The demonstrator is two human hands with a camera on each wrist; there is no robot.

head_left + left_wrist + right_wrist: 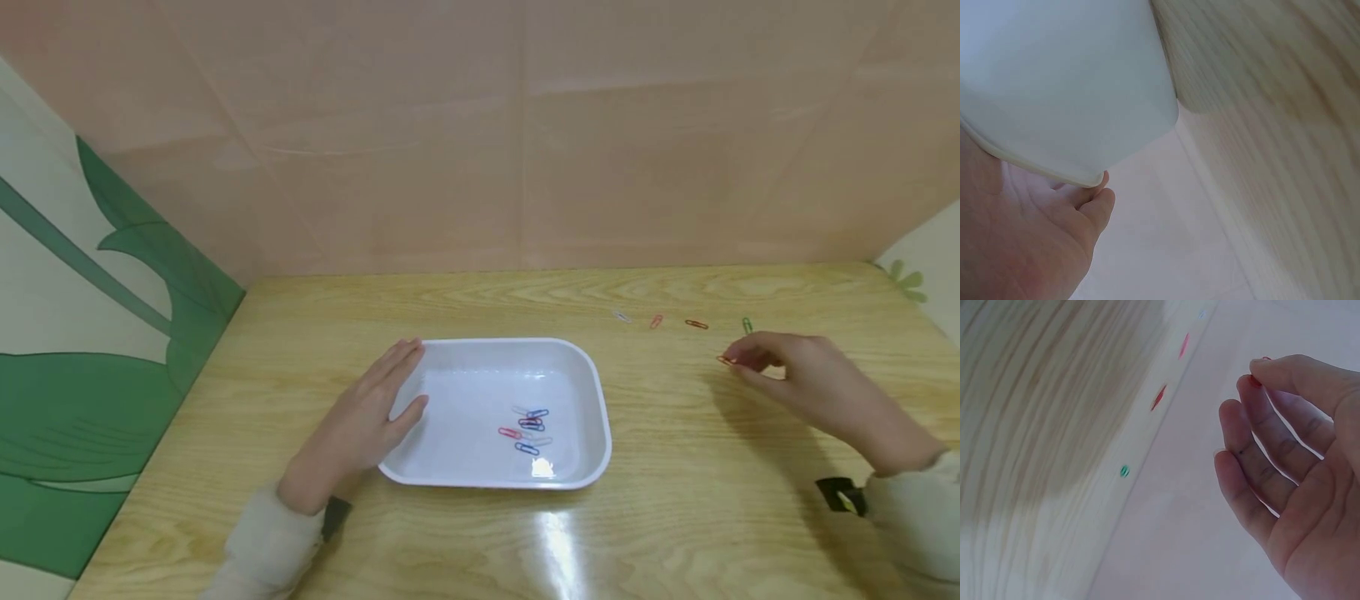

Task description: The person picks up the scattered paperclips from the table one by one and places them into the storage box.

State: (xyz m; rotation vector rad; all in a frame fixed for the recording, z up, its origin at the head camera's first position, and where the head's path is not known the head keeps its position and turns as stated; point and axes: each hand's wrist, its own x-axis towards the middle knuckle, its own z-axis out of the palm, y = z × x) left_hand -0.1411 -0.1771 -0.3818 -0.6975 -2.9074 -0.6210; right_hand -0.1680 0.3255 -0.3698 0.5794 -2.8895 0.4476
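A white tray (pixel 450 417) sits on the table with several paper clips (pixel 527 425) in its right half, blue, red and pale ones. My left hand (pixel 367 421) rests along the tray's left rim, fingers fairly straight, thumb over the inner side; in the left wrist view the hand (pixel 1041 212) touches the rim from outside. To the right, my right hand (pixel 795 379) pinches a red paper clip (pixel 725 360) between thumb and fingertips, raised above the table. The right wrist view shows only a bit of that clip at the fingertips.
Along the table's back lie a pale clip (pixel 622 317), a pink clip (pixel 657 321), a dark red clip (pixel 696 324) and a green clip (pixel 747 325) in a loose row. Behind the wooden table (pixel 675 542) rises a pinkish covered wall (pixel 517 133).
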